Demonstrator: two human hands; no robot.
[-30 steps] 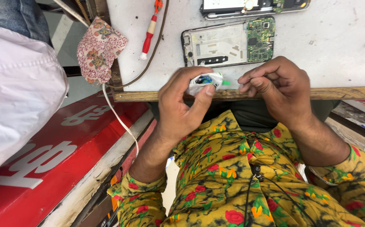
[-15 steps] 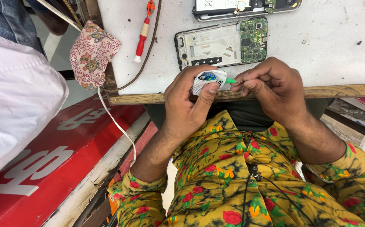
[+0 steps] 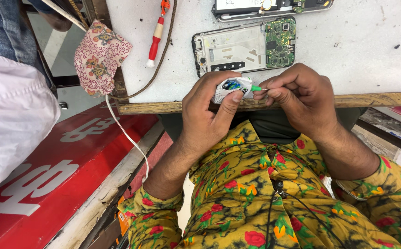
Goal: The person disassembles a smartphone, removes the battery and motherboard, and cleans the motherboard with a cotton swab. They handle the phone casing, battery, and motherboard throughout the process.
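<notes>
My left hand (image 3: 207, 110) grips a small crumpled white glue tube (image 3: 232, 87) with a blue label, thumb pressed on its body. The tube's green nozzle (image 3: 256, 88) points right, and the fingertips of my right hand (image 3: 302, 94) pinch at its tip. Both hands hover over the front edge of the white worktop (image 3: 362, 50). Just beyond them lies an opened phone frame (image 3: 237, 46) with a green circuit board (image 3: 280, 42) at its right end. What my right fingers pinch is too small to tell.
A second opened phone (image 3: 265, 7) lies at the top edge. A red-and-white screwdriver (image 3: 155, 34) and a brown cable (image 3: 163, 50) lie on the left. A floral cloth mask (image 3: 100, 57) hangs off the corner. A person in white (image 3: 11, 115) stands left, beside a red panel (image 3: 48, 180).
My hands and the tube stay together at the table edge; my right fingers have drawn in onto the green nozzle tip. The view has shifted slightly.
</notes>
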